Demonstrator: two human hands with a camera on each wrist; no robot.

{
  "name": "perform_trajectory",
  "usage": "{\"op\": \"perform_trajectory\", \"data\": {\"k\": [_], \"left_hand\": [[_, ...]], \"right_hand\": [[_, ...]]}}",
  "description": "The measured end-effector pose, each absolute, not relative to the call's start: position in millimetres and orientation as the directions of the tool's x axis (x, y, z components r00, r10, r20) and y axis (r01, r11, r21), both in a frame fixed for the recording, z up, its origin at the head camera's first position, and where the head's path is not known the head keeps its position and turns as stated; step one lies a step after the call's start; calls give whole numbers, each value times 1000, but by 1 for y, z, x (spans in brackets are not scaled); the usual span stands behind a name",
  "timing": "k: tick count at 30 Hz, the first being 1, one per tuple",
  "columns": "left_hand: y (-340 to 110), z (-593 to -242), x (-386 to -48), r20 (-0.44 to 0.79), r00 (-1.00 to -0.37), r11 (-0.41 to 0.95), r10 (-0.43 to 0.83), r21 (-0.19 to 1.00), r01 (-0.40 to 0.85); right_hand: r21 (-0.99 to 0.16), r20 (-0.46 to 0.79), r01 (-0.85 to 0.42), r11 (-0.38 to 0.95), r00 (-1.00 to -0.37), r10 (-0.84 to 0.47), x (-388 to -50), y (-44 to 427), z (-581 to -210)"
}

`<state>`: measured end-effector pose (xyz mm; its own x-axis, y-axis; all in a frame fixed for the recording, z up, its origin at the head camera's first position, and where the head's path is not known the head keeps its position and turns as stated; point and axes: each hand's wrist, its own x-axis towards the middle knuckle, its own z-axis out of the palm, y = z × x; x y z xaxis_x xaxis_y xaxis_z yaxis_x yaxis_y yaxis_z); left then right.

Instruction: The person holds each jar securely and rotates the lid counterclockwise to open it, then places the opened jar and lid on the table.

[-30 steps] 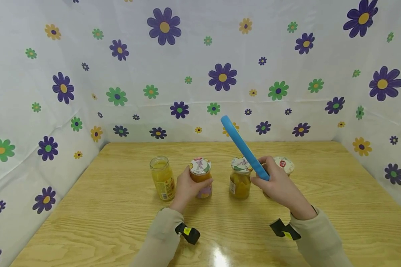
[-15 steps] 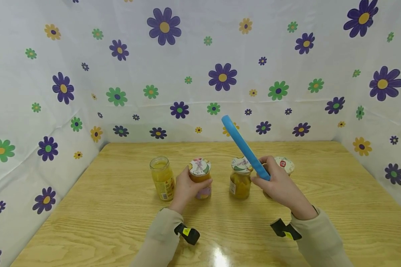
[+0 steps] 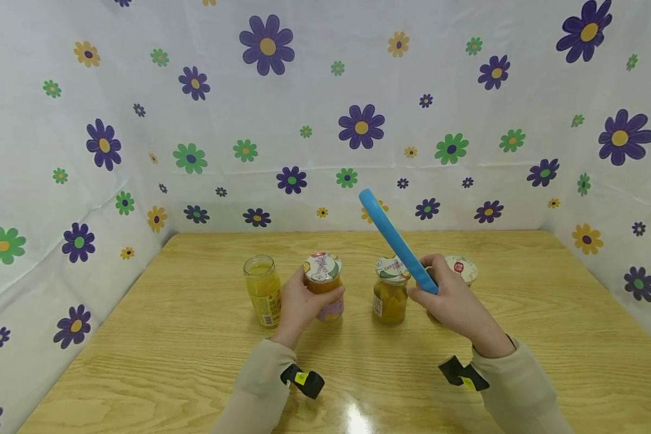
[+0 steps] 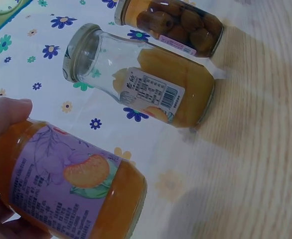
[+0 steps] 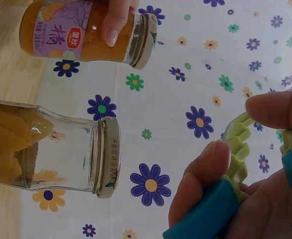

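Mid-frame, the left hand (image 3: 301, 303) grips a mandarin jar (image 3: 323, 275), seemingly positioning it, the right hand (image 3: 456, 302) clutches a jar opener (image 3: 397, 242), and steadiness seems needed next.

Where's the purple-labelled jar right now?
In the head view, mid-frame: the left hand grips the purple-labelled jar between the open yellow jar, to its left, and the jar of yellow fruit, to its right.

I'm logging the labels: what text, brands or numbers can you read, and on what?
"橘": purple label on held jar.
Red badge, small print there: too blurred.
Next jar to the right, sticker: too blurred.
Far-right jar, sticker: too small.
Yellow jar, label: too small.
Lids: too blurred.
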<state>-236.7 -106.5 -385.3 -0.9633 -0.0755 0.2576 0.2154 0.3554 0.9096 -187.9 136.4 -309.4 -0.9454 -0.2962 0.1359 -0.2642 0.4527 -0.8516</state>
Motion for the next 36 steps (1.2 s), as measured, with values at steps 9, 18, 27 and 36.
{"op": "perform_trajectory", "data": {"k": [9,18,27,36], "left_hand": [[-100,-375,-230,311,-948,305,-65,911,278],[-93,-367,-219,427,-903,232,-56,885,404],[-91,-364,-214,452,-890,221,-67,876,428],[-90,-367,-213,529,-846,228,-61,833,505]], "right_hand": [[-835,139,-273,478,-945,-296,-189,136,-309],[-785,151,-291,547,-946,-288,-186,136,-306],[-658,186,-341,672,-938,-294,-180,133,-304],[-549,189,-329,768,-944,-269,-175,128,-303]]}}
